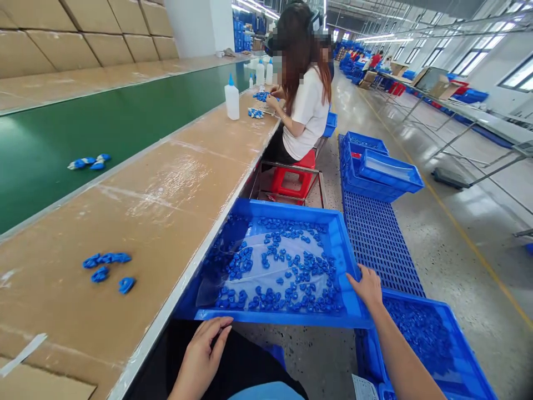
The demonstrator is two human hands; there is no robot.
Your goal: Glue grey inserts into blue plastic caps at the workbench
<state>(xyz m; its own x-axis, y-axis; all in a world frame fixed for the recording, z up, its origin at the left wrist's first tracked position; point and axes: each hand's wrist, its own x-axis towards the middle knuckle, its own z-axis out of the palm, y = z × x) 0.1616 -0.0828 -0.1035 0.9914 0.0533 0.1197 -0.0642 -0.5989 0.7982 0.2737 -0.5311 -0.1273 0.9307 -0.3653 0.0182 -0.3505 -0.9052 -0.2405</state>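
A shallow blue plastic tray (291,318) holds many small glossy blue pieces (308,266) on a clear plastic sheet. Its left part is tucked under the table's edge. My right hand (368,289) grips the tray's right rim, thumb toward the inside and fingers outside. By the front rim is my left hand (202,353), fingers stretched and slightly bent, thumb a little apart. Nothing shows in that hand; whether its fingertips touch the rim I cannot tell. Several loose blue pieces (107,259) lie on the brown tabletop (162,222) to the left.
A green conveyor belt (137,130) runs along the table, carrying blue-and-white pieces (89,162). Ahead, a seated person (308,105) handles small pieces near a white bottle (232,100). A blue crate (449,339) of pieces stands at right; stacked crates (375,166) sit farther off.
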